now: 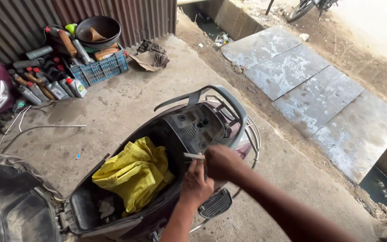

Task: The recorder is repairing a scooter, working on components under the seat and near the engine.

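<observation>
Two hands, left (196,184) and right (221,162), pinch a thin metal tool (194,156) between clenched fingertips.

Crumpled yellow cloth (135,172) in matt black plastic storage well (86,204); rough concrete floor (126,103); corrugated metal wall (19,22)

The scooter (193,134) stood on the floor (126,103) with its storage compartment (113,197) open, and a folded cloth bag (133,175) lay inside it. The raised seat (10,201) was at the left of the compartment. Both hands met over the right rim, the left hand (196,186) just in front of the right hand (220,162). Behind, against the wall (23,22), stood a crate (99,69) with a bowl (98,30) on it, and bottles (45,87) stood left of the crate. Slabs (310,94) lay at the right.
</observation>
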